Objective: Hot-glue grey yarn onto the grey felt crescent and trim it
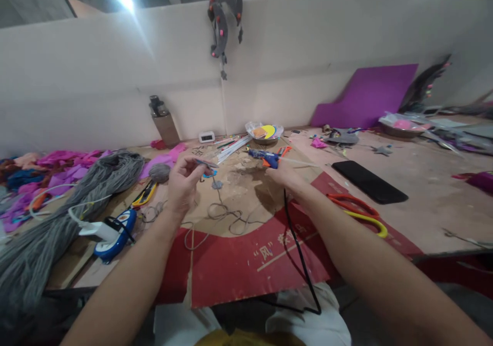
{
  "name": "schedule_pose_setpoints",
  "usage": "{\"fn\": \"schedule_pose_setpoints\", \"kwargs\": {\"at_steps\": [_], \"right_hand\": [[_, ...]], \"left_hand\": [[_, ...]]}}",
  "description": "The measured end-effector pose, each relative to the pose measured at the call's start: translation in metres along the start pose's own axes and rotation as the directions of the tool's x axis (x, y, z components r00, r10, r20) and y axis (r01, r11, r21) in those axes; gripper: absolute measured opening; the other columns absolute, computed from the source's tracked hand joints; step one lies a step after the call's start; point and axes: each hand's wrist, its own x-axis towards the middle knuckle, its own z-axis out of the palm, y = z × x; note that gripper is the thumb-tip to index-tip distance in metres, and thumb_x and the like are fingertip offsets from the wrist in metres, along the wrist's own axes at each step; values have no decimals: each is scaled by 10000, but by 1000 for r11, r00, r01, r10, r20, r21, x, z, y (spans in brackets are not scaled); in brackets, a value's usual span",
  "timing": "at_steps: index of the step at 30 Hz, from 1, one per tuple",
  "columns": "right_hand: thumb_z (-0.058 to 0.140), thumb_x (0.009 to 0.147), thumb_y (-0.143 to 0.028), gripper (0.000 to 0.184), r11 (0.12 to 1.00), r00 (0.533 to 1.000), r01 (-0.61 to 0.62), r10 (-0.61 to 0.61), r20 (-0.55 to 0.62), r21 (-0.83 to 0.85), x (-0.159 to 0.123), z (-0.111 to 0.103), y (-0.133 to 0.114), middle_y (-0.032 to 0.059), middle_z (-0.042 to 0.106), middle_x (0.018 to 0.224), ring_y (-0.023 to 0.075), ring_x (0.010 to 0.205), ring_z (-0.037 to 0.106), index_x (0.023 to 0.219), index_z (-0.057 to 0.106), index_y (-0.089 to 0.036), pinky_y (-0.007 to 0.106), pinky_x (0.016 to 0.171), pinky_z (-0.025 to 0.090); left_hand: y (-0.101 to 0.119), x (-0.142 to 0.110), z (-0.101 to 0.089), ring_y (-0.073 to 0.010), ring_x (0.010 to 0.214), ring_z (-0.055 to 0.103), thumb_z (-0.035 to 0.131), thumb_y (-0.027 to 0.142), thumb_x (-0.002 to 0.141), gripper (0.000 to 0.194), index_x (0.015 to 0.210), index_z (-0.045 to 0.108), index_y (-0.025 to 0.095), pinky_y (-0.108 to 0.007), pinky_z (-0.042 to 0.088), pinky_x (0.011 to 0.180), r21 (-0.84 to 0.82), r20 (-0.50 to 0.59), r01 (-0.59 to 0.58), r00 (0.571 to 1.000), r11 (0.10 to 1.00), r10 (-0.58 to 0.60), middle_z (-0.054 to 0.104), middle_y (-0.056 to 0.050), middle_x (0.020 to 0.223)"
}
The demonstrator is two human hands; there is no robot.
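Note:
My left hand (185, 181) is closed in a pinch on a thin, flat grey piece (208, 164), too small to name surely. Just below its fingertips shows a small bright blue piece (211, 173); whether it is attached cannot be made out. A small grey disc (216, 185) lies under that, with loose grey yarn (221, 212) trailing from it across the cardboard. My right hand (280, 174) grips a blue hot glue gun (269, 158), its nozzle pointing left. A translucent glue stick (304, 162) protrudes from the gun's back, and a black cord (293, 238) hangs down.
Left are a grey yarn bundle (111, 176), yellow cutter (144, 194), yarn ball (158, 172) and blue power strip (115, 238). Right lie a black phone (370, 181) and red-and-yellow-handled scissors (356, 210). White sticks (233, 150) and a filled bowl (265, 139) stand behind.

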Motion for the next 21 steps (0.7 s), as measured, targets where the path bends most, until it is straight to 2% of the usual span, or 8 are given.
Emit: {"fn": "schedule_pose_setpoints", "kwargs": {"at_steps": [2,6,8,10,12,16,21], "right_hand": [[546,751,-257,147,987,999,0,7,-43,158,1,1,-1,13,596,617,162,539,545,841,620,-167,274,535,434],[548,731,-290,173,918,993,78,-39,-107,390,-6,1,-13,10,616,738,137,590,551,873,559,-193,264,564,470],[564,732,-304,172,833,991,134,-97,-97,537,-12,-1,-22,20,641,819,120,600,551,866,546,-196,262,585,484],[614,741,-328,203,694,981,177,-184,-66,698,-20,-5,-32,27,665,884,107,592,551,880,549,-195,266,596,491],[669,752,-344,257,612,963,199,-267,-37,765,-29,-10,-41,21,676,890,109,592,565,931,560,-196,272,606,497],[672,810,-363,291,635,927,240,-373,20,734,-50,-17,-55,26,695,937,110,589,557,1036,577,-205,268,572,492],[648,845,-402,277,745,901,339,-432,28,575,-66,-12,-57,51,700,899,122,595,538,999,637,-173,272,555,460]], "left_hand": [[0,1,0,-100,643,645,784,241,714,168,820,675,171,-212,526,642,-72,-22,39,999,997,-41,705,-10,764],[0,3,-2,-89,622,645,810,273,694,231,805,642,159,-201,526,626,-149,-62,105,991,983,-116,711,-18,785],[-1,3,-3,-87,612,645,822,281,681,254,781,622,160,-198,526,614,-175,-69,136,986,975,-150,714,-19,799],[-3,4,-4,-88,606,643,829,280,673,262,760,612,162,-200,527,611,-202,-66,159,982,966,-176,704,-9,774],[-5,4,-5,-89,601,638,833,274,668,261,750,613,162,-201,529,614,-217,-66,177,978,960,-196,681,5,727],[-8,3,-5,-82,592,626,830,268,677,241,750,631,154,-190,523,611,-203,-70,203,973,958,-221,664,6,698],[-8,1,-3,-87,614,641,817,272,704,214,755,648,152,-186,523,612,-173,-56,184,979,967,-197,681,-9,744]]}}
